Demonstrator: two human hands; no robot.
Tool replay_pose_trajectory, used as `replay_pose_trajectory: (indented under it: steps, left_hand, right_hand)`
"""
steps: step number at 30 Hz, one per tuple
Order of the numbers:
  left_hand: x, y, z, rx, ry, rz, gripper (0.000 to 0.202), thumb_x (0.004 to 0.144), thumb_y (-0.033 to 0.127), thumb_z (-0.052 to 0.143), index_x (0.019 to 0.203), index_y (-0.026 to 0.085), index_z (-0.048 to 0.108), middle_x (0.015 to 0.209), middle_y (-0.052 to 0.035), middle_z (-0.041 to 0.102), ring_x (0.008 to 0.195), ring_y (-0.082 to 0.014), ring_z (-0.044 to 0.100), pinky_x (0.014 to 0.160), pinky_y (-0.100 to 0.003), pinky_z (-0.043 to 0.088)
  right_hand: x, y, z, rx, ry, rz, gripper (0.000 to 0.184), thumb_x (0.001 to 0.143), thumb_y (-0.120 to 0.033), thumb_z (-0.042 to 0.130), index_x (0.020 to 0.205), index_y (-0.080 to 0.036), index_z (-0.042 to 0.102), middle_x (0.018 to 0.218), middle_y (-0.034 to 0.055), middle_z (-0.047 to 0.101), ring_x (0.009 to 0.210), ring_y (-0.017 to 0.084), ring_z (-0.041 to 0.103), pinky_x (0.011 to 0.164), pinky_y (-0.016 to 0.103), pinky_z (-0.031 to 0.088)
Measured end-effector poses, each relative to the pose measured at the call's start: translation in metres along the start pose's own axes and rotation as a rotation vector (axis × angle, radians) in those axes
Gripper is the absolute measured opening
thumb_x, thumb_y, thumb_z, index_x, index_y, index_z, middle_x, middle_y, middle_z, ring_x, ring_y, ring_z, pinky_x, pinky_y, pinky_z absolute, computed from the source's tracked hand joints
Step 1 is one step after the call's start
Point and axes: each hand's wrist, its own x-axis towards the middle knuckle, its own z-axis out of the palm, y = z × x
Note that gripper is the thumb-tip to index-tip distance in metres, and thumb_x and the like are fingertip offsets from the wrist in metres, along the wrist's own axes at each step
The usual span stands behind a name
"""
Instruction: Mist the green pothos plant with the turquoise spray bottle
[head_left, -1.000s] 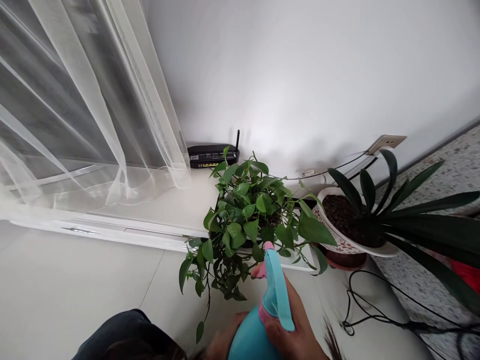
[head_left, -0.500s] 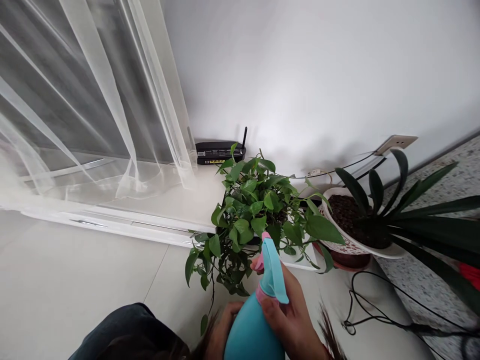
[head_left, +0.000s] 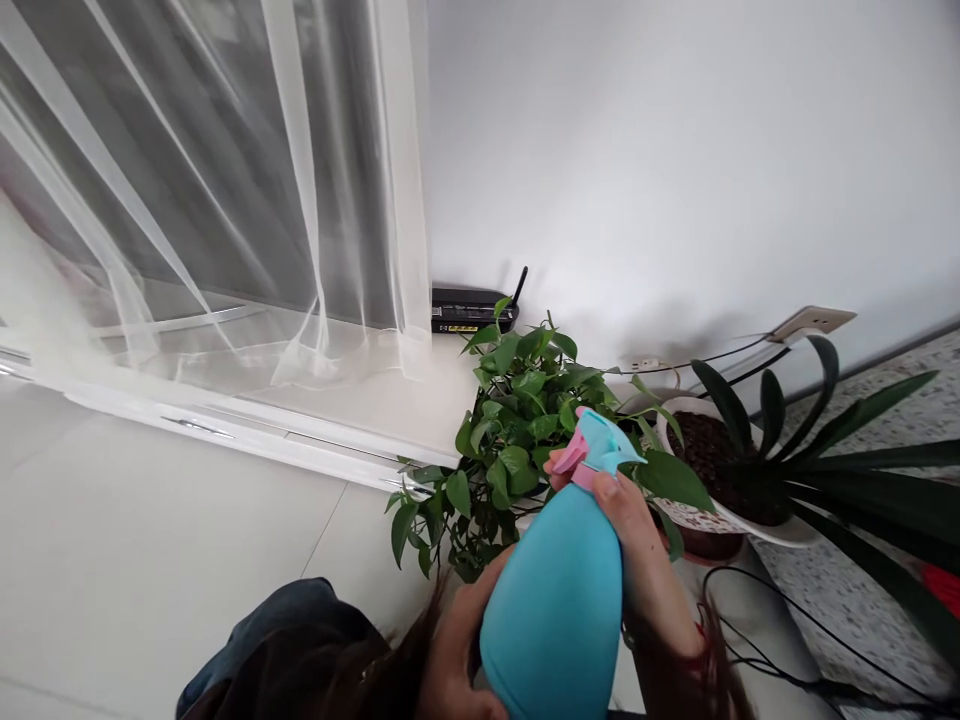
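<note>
Right hand (head_left: 637,540) wraps the neck of the turquoise spray bottle (head_left: 559,600), fingers (head_left: 559,462) on the pink trigger. Left hand (head_left: 457,645) cups the bottle's lower side. The bottle is raised and nearer the leafy plant (head_left: 517,430) than a second ago, nozzle just at the leaves. Left palm hidden, bottle base cut off; spray not discernible. Beyond: dark-leaved pot plant (head_left: 757,450), router (head_left: 472,310), curtain (head_left: 225,200).

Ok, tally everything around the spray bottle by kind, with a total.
Blue plastic spray bottles with pink trigger: 1
Potted plants: 2, leafy green pothos and dark strap-leaved plant in white patterned pot
Black routers: 1
Total: 4
</note>
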Motion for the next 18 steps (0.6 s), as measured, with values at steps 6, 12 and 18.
replay_pose_trajectory:
  steps: [6,12,18]
  left_hand:
    - [0.017,0.011,0.004,-0.320,-0.253,0.101,0.102,0.069,0.065,0.075,0.154,0.024,0.037,0.153,-0.0150,0.037,0.138,-0.0370,0.040,0.115,-0.046,0.035]
    - [0.015,0.005,-0.005,-0.266,-0.250,0.114,0.099,0.074,0.057,0.075,0.157,0.026,0.030,0.158,-0.0140,0.029,0.143,-0.0375,0.032,0.116,-0.045,0.034]
    - [0.006,0.003,-0.005,-0.363,-0.220,0.162,0.092,0.076,0.055,0.074,0.155,0.029,0.034,0.156,-0.0150,0.033,0.139,-0.0383,0.039,0.111,-0.046,0.041]
  right_hand:
    - [0.011,0.007,0.003,0.062,-0.013,0.039,0.061,0.078,-0.073,0.060,0.104,-0.019,0.074,0.116,0.0101,0.071,0.102,0.028,0.066,0.084,0.033,0.054]
    - [0.011,0.006,0.008,0.085,-0.038,0.015,0.057,0.081,-0.070,0.059,0.105,-0.021,0.073,0.108,0.0094,0.072,0.088,0.024,0.065,0.073,0.032,0.053]
    - [0.003,0.008,0.016,0.098,-0.019,0.037,0.059,0.080,-0.072,0.059,0.110,-0.023,0.070,0.112,0.0105,0.069,0.088,0.026,0.065,0.072,0.035,0.054]
